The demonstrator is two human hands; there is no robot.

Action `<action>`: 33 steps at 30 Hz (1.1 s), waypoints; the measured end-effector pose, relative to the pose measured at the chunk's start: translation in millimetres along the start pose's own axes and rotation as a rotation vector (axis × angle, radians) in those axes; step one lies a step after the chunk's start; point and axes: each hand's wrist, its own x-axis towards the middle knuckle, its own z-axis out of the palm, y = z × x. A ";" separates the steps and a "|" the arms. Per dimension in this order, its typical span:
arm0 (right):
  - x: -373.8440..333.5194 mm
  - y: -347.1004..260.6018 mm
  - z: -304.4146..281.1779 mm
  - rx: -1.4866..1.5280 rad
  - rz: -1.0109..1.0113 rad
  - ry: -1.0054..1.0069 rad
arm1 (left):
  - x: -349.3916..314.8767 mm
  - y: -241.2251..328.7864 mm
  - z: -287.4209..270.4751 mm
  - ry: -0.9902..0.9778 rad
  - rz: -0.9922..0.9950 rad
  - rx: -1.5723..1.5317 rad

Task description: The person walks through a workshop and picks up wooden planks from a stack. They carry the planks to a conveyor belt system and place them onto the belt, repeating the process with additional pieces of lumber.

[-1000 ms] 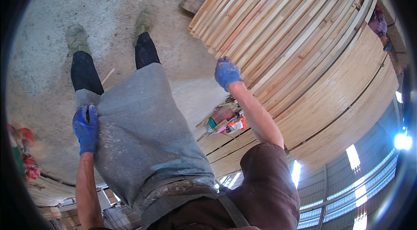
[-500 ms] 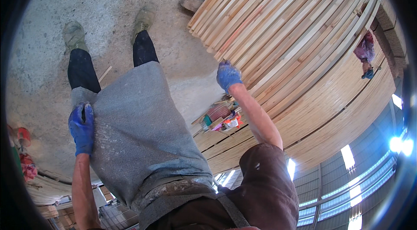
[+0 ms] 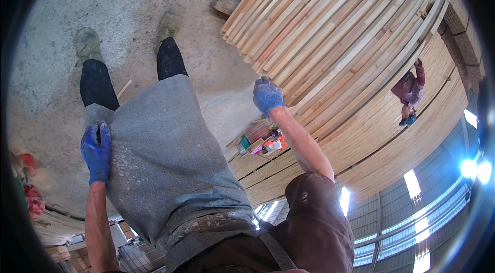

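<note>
My right hand (image 3: 268,98), in a blue glove, is at the near ends of a broad layer of long, pale wooden strips (image 3: 330,41). Its fingers are curled around the end of one strip, and the glove hides that end. Down by my left side hangs my left hand (image 3: 96,151), also gloved in blue, beside the grey apron (image 3: 165,139). A dark gap shows between its thumb and fingers, and I see nothing held there.
Past the strips, a co-worker (image 3: 410,87) reaches an arm to them. Long stacked boards (image 3: 381,154) lie along the right. A pile of colourful odds and ends (image 3: 263,139) sits near my right forearm. A thin wood sliver (image 3: 125,87) lies on the concrete floor (image 3: 129,4).
My right hand has drawn back slightly down and left. The co-worker has moved left in view, with an arm now raised to the strips. My left hand stays put.
</note>
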 end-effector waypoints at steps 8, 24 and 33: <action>18.4 -5.2 1.6 0.033 -0.062 0.057 | 1.4 4.0 0.9 -0.003 -0.008 0.011; 18.9 9.0 8.4 0.098 0.004 0.060 | 2.4 8.7 3.1 -0.003 0.017 0.042; -8.4 13.6 -13.6 0.100 0.070 0.072 | 1.8 10.5 0.6 -0.011 0.018 -0.017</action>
